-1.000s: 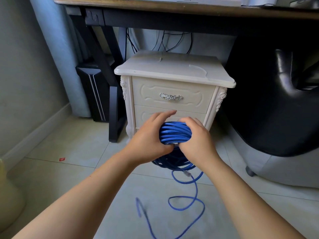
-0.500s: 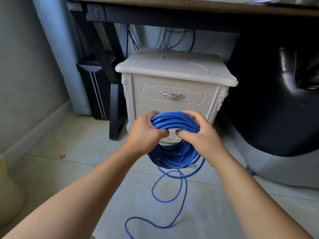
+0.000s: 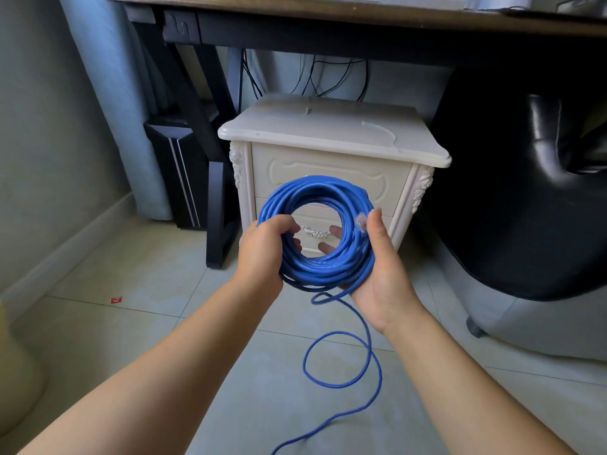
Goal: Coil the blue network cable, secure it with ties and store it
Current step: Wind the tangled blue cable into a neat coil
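Coiling step, nearly done imo. Cable (image 3: pixel 315 192) is a round coil held up before the nightstand (image 3: pixel 328 133). L hand (image 3: pixel 262 251) grips its left side, fingers curled round it. R hand (image 3: pixel 384 280) wraps the lower right, thumb by the clear plug (image 3: pixel 361 222). Loose tail (image 3: pixel 341 385) drops to the floor (image 3: pixel 131 323). Next: wind tail in w/o loops springing, then ties, none in view. No readable writing.

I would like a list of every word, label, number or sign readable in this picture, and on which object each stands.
No text here can be read.
On the red scrap on the floor: pale marks, too small to read.
On the white object on the desk: dark print, blurred and cut off by the frame.
On the blue cable: no legible print.
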### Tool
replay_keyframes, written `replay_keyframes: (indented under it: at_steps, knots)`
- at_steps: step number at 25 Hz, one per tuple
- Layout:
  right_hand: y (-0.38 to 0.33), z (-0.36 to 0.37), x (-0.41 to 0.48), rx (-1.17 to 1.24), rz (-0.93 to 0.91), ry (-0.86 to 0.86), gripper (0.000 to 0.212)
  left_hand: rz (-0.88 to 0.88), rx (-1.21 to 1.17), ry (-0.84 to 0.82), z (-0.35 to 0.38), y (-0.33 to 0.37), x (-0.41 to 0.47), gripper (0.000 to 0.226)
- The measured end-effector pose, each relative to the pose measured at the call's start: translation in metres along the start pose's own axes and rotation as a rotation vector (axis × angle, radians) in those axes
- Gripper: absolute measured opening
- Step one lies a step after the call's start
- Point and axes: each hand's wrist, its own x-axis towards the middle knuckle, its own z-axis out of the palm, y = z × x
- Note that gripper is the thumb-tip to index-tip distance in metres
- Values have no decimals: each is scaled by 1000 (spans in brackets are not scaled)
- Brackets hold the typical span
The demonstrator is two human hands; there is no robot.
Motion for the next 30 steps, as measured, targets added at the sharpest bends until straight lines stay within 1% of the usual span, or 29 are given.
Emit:
replay_keyframes:
  at_steps: [1,2,3,5,7,9,10,12,13,15,16,17,20,21,22,24,25,27,28,30]
  knots:
    - [4,2,0,-12,-17,-14,96,-20,-29,19,0,-1,0,15]
    - [5,4,-1,-29,-30,-17,99,-25,-39,31,1,-2,-2,14]
    - [4,4,-2,-58,-42,4,93,-22,-39,33,2,-4,-5,13]
    - [0,1,-1,-139,-54,81,65,-24,-30,-7,3,-8,-10,13]
    - [-4,-4,0,-215,-28,182,37,-41,-21,-117,4,-10,-13,14]
    - [-5,-7,1,-240,-18,259,19,-59,43,-230,2,-7,-12,15]
    - [-7,-9,2,-231,-29,287,16,-60,123,-288,1,-5,-12,14]
    - [-10,-13,5,-213,-73,315,20,-34,317,-409,-6,1,-8,17]
    - [-11,-14,6,-257,-112,320,23,-7,392,-450,-9,4,-6,29]
    - [-14,-17,4,-485,-207,289,29,85,481,-483,-15,8,1,62]
    - [-16,-17,2,-626,-250,247,33,149,522,-492,-17,9,3,72]
    - [-18,-16,0,-758,-285,193,37,230,600,-504,-18,9,4,79]
    - [-22,-15,-6,-1025,-323,-6,46,543,1003,-541,-21,6,4,87]
    - [-23,-14,-7,-1085,-329,-46,47,616,1087,-564,-21,6,2,87]
    - [-24,-15,-7,-1127,-334,-61,49,643,1110,-588,-21,6,0,83]
    - [-26,-16,-8,-1164,-346,-69,50,624,1081,-586,-19,4,-4,64]
    - [-26,-16,-8,-1166,-350,-74,50,617,1082,-550,-18,3,-5,51]
    - [-26,-16,-9,-1127,-357,-67,49,606,1053,-473,-15,-1,-7,33]
    - [-27,-15,-9,-1082,-365,-51,48,597,995,-448,-13,-1,-8,28]
    - [-29,-12,-9,-970,-388,-12,48,546,862,-420,-9,-1,-11,26]
